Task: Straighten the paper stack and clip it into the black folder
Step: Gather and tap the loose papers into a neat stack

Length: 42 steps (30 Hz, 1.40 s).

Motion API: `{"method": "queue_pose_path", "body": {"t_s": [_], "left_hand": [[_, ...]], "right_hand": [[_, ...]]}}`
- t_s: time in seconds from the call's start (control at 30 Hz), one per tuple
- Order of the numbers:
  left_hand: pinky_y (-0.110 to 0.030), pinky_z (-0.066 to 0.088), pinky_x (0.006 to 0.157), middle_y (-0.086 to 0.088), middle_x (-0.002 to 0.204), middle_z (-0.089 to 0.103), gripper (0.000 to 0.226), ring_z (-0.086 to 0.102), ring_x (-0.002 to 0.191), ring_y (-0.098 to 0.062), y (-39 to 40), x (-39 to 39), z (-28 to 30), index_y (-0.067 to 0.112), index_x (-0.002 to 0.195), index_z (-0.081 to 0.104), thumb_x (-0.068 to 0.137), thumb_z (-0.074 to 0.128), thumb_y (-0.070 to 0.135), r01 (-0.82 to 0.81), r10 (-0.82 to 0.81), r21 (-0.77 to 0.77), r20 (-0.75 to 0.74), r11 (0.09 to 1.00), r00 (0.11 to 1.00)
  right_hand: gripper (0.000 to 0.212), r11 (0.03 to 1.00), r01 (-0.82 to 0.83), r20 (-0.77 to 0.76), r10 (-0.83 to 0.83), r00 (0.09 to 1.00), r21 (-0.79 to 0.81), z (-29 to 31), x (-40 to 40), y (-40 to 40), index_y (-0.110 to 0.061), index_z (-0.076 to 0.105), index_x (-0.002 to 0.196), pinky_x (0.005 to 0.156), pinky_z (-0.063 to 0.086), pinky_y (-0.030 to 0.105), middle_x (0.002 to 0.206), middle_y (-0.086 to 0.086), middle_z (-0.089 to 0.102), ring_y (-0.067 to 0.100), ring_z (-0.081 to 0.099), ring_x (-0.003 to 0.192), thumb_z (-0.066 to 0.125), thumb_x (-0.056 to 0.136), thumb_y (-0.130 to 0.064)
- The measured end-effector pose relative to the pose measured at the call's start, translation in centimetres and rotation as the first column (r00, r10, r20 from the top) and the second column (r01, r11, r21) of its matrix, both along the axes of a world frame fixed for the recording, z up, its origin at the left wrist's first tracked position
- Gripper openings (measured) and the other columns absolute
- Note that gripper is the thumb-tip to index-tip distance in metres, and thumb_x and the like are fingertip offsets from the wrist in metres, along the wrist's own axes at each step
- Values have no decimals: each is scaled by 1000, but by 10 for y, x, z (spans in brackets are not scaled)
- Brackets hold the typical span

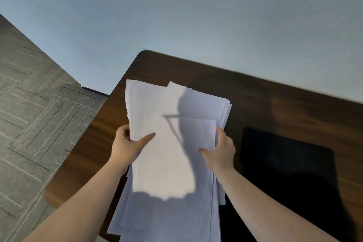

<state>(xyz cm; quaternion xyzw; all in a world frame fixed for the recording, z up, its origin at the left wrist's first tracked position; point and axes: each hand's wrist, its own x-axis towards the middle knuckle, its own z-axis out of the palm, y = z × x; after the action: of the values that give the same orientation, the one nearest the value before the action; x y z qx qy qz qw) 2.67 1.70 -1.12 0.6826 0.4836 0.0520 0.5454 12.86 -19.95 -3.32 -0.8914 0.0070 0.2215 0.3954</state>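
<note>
A loose, fanned stack of white paper (pixel 167 155) lies on the dark wooden table (pixel 275 104), its sheets skewed at different angles. My left hand (pixel 125 145) grips the stack's left edge, thumb on top of the sheets. My right hand (pixel 220 151) grips the right edge, thumb on top and fingers curled behind. The black folder (pixel 288 163) lies flat and closed on the table just to the right of my right hand, partly in shadow.
The table's rounded far-left corner (pixel 144 53) and its left edge run close to the stack. Beyond them are a plain grey-blue wall (pixel 176 15) and grey patterned carpet (pixel 35 104) on the left.
</note>
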Motion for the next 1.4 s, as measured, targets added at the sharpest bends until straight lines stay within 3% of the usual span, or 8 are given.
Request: {"method": "queue_pose_path", "body": {"t_s": [0.13, 0.33, 0.53, 0.73, 1.0, 1.13, 1.27, 1.4], "left_hand": [[-41, 60, 81, 3, 108, 74, 74, 72, 97, -18, -12, -2, -17, 23, 115, 59, 53, 92, 46, 148, -146, -62, 33, 987, 989], [-48, 55, 91, -5, 115, 73, 50, 71, 104, -27, -22, -1, -14, 22, 120, 60, 77, 78, 4, 276, -234, -371, 155, 887, 960], [-36, 61, 79, -9, 101, 77, 73, 74, 93, -25, -10, 14, 13, 16, 99, 74, 33, 98, 35, 341, -236, -364, 303, 867, 923], [-37, 56, 85, -9, 104, 77, 78, 72, 98, -25, 1, 41, 42, 15, 101, 74, 31, 97, 41, 366, -273, -241, 346, 899, 898], [-41, 56, 86, -4, 107, 76, 61, 73, 99, -21, 10, 59, 109, 17, 115, 68, 60, 89, 28, 304, -317, 99, 409, 948, 856], [-37, 58, 83, -5, 107, 75, 76, 72, 98, -19, 6, 57, 144, 10, 117, 64, 51, 91, 37, 34, -123, 164, 573, 986, 810], [-17, 57, 69, 16, 75, 77, 29, 71, 76, 1, -10, 44, 154, 19, 92, 73, 65, 84, 23, -4, -112, 191, 593, 982, 798], [-24, 61, 78, 3, 82, 73, 25, 71, 72, -1, -22, 36, 133, 18, 84, 74, 61, 83, 25, -5, -37, 79, 524, 997, 851]], "right_hand": [[84, 976, 10, -101, 13, 995, 216, 2, 6, -4, -21, 28, 147, 111, 35, 41, 150, 1, 37, 22, 35, 138, 74, 77, -14], [102, 907, 168, -279, -58, 959, 386, 8, 29, -20, -23, 15, 151, 95, 44, 32, 138, -4, 43, 16, 47, 123, 78, 73, -9], [75, 758, 260, -407, 9, 913, 598, 14, 48, -22, -17, 50, 128, 87, 56, 37, 117, 7, 68, 21, 67, 103, 86, 63, -6], [37, 674, 246, -436, 125, 891, 697, 43, 66, -29, -2, 68, 111, 99, 49, 41, 111, 14, 73, 26, 69, 104, 73, 75, 1], [28, 643, 99, -186, 69, 980, 760, 119, 65, -15, -12, 70, 105, 65, 56, 17, 98, 0, 76, 12, 74, 86, 69, 80, 1], [30, 616, -26, 6, 35, 999, 788, 165, 61, -10, -18, 69, 108, 69, 55, 16, 101, -4, 75, 7, 71, 91, 72, 80, -8], [38, 594, -101, 126, 0, 992, 798, 175, 53, -11, -18, 66, 113, 77, 53, 14, 104, -8, 73, 2, 68, 97, 74, 78, -7], [46, 648, -83, 72, 43, 996, 757, 151, 47, -11, -21, 64, 117, 99, 49, 39, 112, -5, 71, 13, 65, 109, 78, 74, -12]]}}
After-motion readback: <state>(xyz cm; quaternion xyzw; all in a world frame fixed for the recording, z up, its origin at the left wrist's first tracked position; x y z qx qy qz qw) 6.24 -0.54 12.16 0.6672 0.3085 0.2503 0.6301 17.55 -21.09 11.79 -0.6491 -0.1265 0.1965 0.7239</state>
